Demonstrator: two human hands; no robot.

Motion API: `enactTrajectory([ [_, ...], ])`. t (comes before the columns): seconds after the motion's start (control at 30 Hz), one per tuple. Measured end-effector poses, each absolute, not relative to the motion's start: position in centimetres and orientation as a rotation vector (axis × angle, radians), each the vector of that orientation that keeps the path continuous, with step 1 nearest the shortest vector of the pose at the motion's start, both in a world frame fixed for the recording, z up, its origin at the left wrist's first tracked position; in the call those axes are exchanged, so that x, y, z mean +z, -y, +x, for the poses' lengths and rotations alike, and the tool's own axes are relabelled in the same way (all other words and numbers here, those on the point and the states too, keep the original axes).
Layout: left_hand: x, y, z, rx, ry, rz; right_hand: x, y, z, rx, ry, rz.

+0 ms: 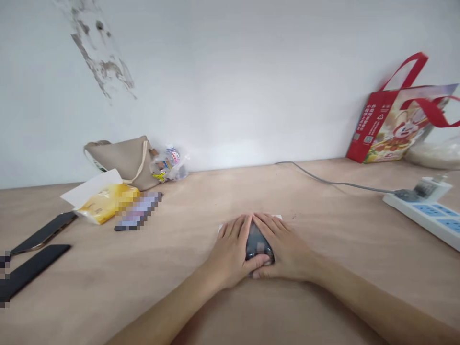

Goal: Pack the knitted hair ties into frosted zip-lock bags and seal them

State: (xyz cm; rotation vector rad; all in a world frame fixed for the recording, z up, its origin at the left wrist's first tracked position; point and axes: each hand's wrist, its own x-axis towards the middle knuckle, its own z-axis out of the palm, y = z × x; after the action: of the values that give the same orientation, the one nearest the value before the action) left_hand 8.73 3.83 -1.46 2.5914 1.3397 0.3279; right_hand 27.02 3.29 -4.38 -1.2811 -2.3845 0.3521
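Near the middle of the table, my left hand (233,247) and my right hand (282,244) lie cupped over a dark, glossy object (258,239). A small pale patch shows on its near part. My fingertips meet at its far end, and both thumbs cross its near edge. Its sides are covered by my hands, so I cannot tell its kind. White corners, perhaps paper (279,217), stick out past the fingers on both sides; the rest is hidden beneath.
At left lie a phone (139,212), a yellow packet (109,201), dark flat items (34,268), a beige bag (124,155) and a plastic bag with a bottle (172,160). A power strip (424,215) with a grey cable (332,182) and a red shopping bag (395,124) stand right.
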Motion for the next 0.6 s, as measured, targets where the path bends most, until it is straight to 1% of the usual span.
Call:
enactTrajectory([
  [0.23, -1.5, -5.7, 8.6, 0.262, -1.407, 2.590, -4.4, -5.2, 26.6, 0.531, 2.227, -1.337],
  [0.37, -2.0, -5.5, 8.2, 0.331, -1.447, 2.582, -4.9, -5.1, 28.5, 0.615, 1.988, -1.400],
  [0.5, -2.6, -4.7, 7.7, 0.517, -1.446, 2.700, -5.3, -3.5, 31.0, 0.678, 1.672, -1.529],
  [0.6, -2.7, -3.4, 8.5, 0.815, -1.261, 2.953, -5.3, -1.6, 31.5, 0.799, 1.616, -1.496],
])
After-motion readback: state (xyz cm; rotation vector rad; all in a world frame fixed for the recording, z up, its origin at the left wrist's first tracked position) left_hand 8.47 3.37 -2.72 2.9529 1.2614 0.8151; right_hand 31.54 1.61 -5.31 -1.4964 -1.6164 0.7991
